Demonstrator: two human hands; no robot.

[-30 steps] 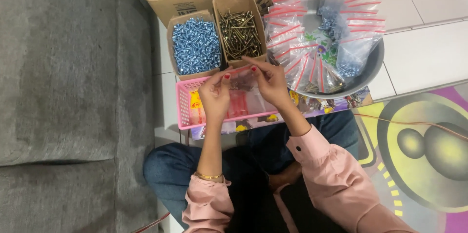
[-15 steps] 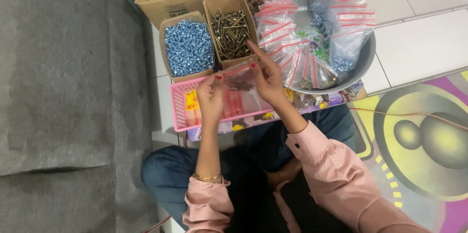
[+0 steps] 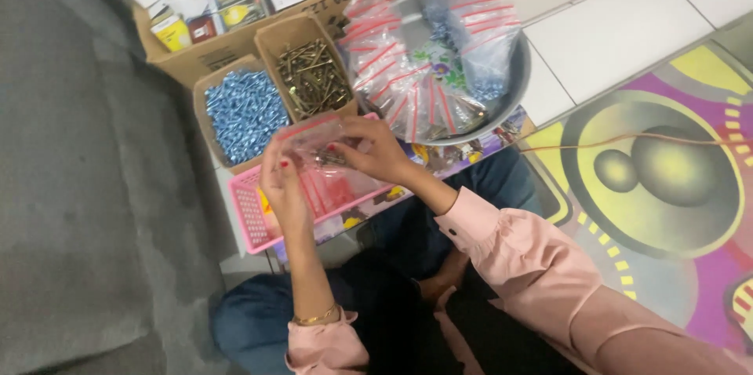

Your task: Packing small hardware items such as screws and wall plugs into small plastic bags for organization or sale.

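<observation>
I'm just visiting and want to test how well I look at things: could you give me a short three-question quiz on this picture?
1. True or false: both hands pinch the same small clear bag.
2. What lies in the cardboard box left of the one with the brass-coloured screws?
A. blue screws
B. red buttons
C. white caps
3. What holds the pile of filled red-striped bags?

Key
1. True: the left hand and the right hand each grip it above the pink basket.
2. A, the blue screws.
3. A round metal bowl.
</observation>
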